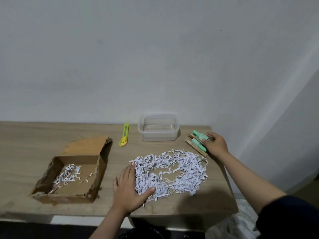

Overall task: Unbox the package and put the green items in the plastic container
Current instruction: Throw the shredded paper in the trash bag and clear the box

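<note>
Plain grey wall fills the top half of the frame, and a wooden bench (25,135) runs across the lower half. At the lower left of the frame sits an open cardboard box (72,171) with its flap folded back, and a few strips of shredded paper lie on its floor. Just right of the box flap, near the middle of the frame, a green and yellow box cutter (124,137) lies flat on the bench. Right of the cutter, close to the wall, stands a clear plastic container (158,127) with nothing showing inside it. A big pile of white shredded paper (172,171) is spread on the bench in the lower middle of the frame, with a bare gap in its center. The left hand (129,188) lies flat on the bench at the left edge of that pile, its fingers (128,173) spread and loose, holding nothing, with the thumb resting on the paper. At the right of the frame, just right of the container, two green markers (198,140) lie side by side on some brown sticks. The right hand (216,144) rests on the right ends of the markers, its fingers touching them, but a firm grip cannot be told.
</note>
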Motion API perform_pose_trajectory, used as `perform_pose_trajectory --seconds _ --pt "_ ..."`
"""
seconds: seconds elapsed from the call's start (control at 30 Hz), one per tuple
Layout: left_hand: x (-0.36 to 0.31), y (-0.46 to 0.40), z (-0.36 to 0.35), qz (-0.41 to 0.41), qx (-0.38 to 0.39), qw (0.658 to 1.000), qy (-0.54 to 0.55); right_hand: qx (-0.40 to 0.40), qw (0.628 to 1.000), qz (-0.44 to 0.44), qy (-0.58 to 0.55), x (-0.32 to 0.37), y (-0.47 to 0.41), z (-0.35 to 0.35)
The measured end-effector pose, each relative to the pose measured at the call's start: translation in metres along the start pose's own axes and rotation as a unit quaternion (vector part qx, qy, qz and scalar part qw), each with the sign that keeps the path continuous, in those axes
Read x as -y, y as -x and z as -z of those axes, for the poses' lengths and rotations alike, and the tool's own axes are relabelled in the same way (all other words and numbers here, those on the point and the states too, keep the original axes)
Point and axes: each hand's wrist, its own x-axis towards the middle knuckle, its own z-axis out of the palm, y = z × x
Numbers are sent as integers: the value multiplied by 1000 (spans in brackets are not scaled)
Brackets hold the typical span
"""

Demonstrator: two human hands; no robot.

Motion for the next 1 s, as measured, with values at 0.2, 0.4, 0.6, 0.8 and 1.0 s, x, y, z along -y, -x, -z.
perform_pose_trajectory --seconds 0.2,0.4,0.6,0.8,1.0 --pt "1 1 0 8 -16 998 58 -90 986 129 -61 9 64 1" --pt "-15 -11 3 19 -22 993 113 51 980 193 1 -8 125 -16" --pt "-38 -31 -15 -17 -38 994 105 92 982 153 63 -3 131 -53" --pt "-68 -37 -32 16 -38 977 208 57 985 157 -42 17 148 -95" --pt "-92 -32 -35 23 -27 927 374 35 973 94 -207 35 159 -116"
